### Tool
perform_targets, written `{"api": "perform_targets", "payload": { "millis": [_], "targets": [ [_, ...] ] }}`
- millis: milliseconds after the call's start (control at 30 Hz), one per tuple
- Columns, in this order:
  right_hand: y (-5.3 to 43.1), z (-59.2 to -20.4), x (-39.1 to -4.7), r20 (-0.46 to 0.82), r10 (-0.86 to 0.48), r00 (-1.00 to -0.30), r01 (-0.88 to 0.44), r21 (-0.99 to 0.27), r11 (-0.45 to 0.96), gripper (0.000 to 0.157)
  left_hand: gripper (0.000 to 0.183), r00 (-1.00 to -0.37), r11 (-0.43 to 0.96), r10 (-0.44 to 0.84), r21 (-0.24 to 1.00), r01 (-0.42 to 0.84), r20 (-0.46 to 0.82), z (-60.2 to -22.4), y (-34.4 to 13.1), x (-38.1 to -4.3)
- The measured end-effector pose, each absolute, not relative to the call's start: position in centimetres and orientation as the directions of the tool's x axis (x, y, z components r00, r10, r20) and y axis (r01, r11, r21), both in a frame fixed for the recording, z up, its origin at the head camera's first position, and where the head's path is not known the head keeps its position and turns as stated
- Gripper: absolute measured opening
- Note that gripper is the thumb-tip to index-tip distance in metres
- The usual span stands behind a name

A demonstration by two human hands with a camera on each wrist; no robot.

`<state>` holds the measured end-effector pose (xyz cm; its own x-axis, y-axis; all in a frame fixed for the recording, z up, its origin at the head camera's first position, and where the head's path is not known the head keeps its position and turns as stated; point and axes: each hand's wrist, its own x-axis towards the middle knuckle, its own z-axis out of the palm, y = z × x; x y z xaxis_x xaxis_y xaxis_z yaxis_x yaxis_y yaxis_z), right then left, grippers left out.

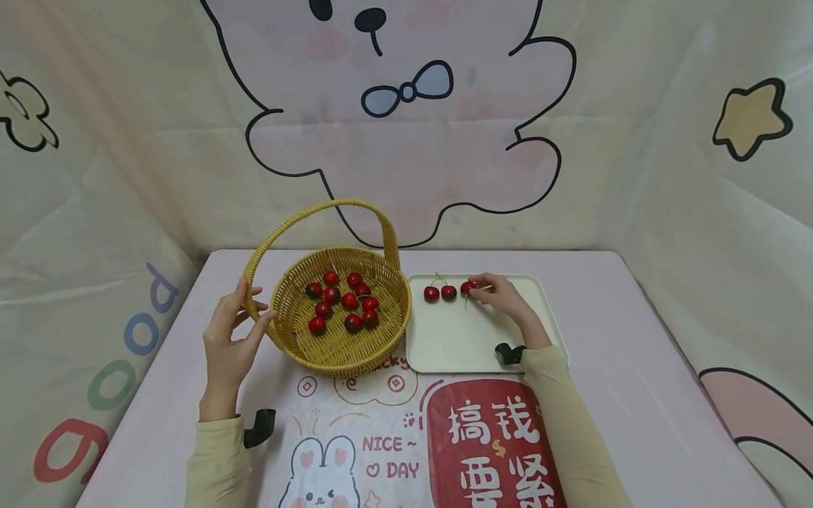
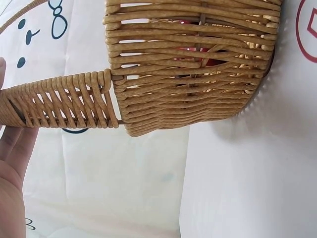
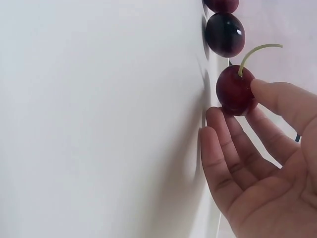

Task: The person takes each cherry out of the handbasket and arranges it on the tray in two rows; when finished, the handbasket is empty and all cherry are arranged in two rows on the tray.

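A yellow woven basket (image 1: 351,365) with a tall arched handle (image 1: 298,221) stands at the left, several dark red cherries (image 1: 349,301) lying inside. My left hand (image 1: 227,346) holds the handle near its left base, thumb in front and fingers behind. The left wrist view shows the basket's side (image 2: 163,89) up close. Over the back of the pale tray (image 1: 454,346), my right hand (image 1: 504,298) pinches a cherry (image 3: 235,90) between thumb and fingers, its green stem sticking out. Two more cherries (image 1: 440,292) rest on the tray just left of it.
The tray stands close against the basket's right side. A printed mat (image 1: 390,458) with a rabbit and red lettering lies at the front of the white table (image 1: 635,395). Cartoon-printed cloth (image 1: 406,155) hangs behind and at both sides.
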<state>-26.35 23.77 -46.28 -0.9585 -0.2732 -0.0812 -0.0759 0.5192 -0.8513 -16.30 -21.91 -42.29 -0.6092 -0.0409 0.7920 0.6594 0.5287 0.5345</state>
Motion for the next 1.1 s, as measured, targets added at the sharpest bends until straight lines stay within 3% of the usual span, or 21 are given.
{"api": "perform_targets", "payload": {
  "millis": [367, 667, 1100],
  "targets": [
    [24.3, -48.6, -28.0, -0.115, -0.225, -0.968, -0.029, -0.834, 0.551, 0.038, 0.083, -0.605, 0.518, -0.048, 0.538, 0.665, 0.795, -43.2, -22.4, -16.8],
    [24.2, -49.1, -28.5, -0.138, -0.202, -0.97, 0.011, -0.847, 0.531, 0.049, 0.082, -0.613, 0.527, -0.039, 0.537, 0.658, 0.789, -43.1, -22.4, -16.8],
    [22.8, -48.4, -28.9, -0.248, -0.122, -0.961, 0.107, -0.741, 0.663, 0.043, 0.068, -0.606, 0.526, -0.037, 0.531, 0.664, 0.794, -42.6, -22.1, -16.5]
  ]
}}
